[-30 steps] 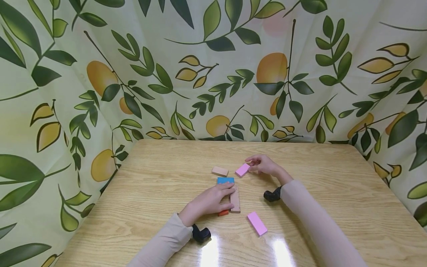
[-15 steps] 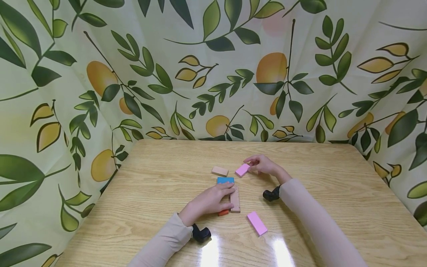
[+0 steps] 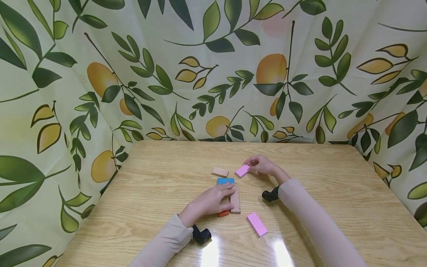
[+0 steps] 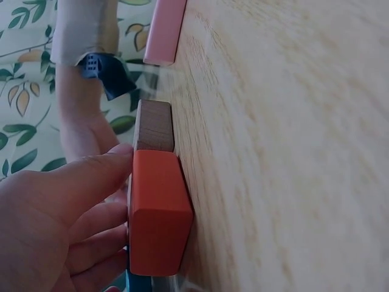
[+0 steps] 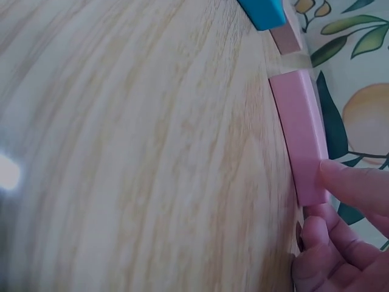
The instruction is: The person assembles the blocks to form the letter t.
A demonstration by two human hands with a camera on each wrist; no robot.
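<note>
My left hand [image 3: 210, 200] lies over a cluster of blocks, its fingers and thumb reaching onto a long plain wooden block [image 3: 235, 200]. Beneath it, a red block [image 4: 159, 213] shows its end in the left wrist view; most of its length is hidden from the head by the hand. A blue block [image 3: 225, 181] lies crosswise at the cluster's far end, just past the fingertips. Farther right, my right hand [image 3: 262, 165] pinches the right end of a pink block [image 5: 298, 134], which lies flat on the table at a slant.
Behind the blue block lies a short plain wooden block [image 3: 219, 171]. A second pink block [image 3: 257, 224] rests nearer, right of the cluster. Black wrist devices [image 3: 201, 235] hang below both sleeves. A leaf-and-fruit patterned cloth [image 3: 213, 74] stands along the table's [image 3: 160, 163] far and side edges.
The right hand and forearm have shifted very slightly left, and the pink block in its fingers has barely moved. My left hand stays in place on the cluster.
</note>
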